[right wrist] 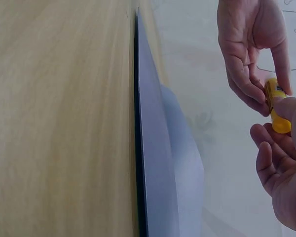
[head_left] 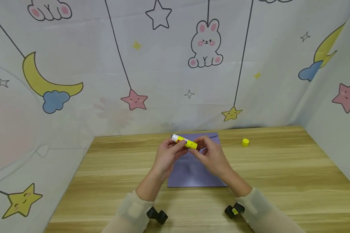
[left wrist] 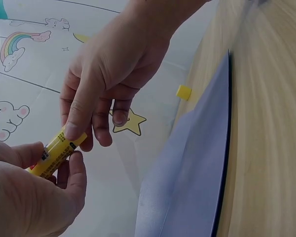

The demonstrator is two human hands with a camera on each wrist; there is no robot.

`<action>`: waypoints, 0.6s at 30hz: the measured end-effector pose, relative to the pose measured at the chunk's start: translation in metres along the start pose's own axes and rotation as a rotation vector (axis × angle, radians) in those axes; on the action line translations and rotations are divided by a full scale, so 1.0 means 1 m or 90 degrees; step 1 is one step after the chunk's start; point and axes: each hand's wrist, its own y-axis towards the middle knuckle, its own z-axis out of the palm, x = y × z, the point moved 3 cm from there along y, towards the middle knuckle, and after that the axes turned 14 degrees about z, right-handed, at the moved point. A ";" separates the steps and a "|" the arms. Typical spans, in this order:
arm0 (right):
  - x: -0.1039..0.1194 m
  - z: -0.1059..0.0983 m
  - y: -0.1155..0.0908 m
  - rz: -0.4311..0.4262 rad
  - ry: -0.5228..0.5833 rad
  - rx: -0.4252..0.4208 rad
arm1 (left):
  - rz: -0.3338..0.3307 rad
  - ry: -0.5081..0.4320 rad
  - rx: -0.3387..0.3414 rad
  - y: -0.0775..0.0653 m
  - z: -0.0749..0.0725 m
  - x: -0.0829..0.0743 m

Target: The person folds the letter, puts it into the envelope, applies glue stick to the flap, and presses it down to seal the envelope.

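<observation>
A yellow glue stick (head_left: 189,144) with a white upper end is held between both hands, above the purple envelope (head_left: 189,174). My left hand (head_left: 166,158) grips the tube around its middle, thumb across the label. With thumb and fingers, my right hand (head_left: 214,157) pinches the yellow bottom end. In the left wrist view the right thumb lies over the end of the glue stick (left wrist: 56,154). The yellow cap (head_left: 245,142) stands apart on the table, to the right of the envelope.
The wooden table (head_left: 113,174) reaches back to a white curtain (head_left: 169,68) printed with stars, moons and rabbits. A black wrist camera (head_left: 157,215) sits on the left sleeve, another camera (head_left: 234,210) on the right.
</observation>
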 end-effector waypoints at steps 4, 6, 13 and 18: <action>-0.003 0.001 0.000 0.025 0.051 0.007 | 0.001 0.010 -0.012 0.000 0.000 0.000; -0.005 0.001 0.000 0.053 0.092 0.029 | 0.003 0.013 -0.014 0.000 0.000 0.000; -0.012 0.001 0.002 0.228 0.260 0.149 | 0.011 0.026 -0.003 -0.001 0.001 0.000; -0.009 0.000 0.002 0.195 0.199 0.130 | 0.014 0.034 0.003 -0.001 0.001 -0.001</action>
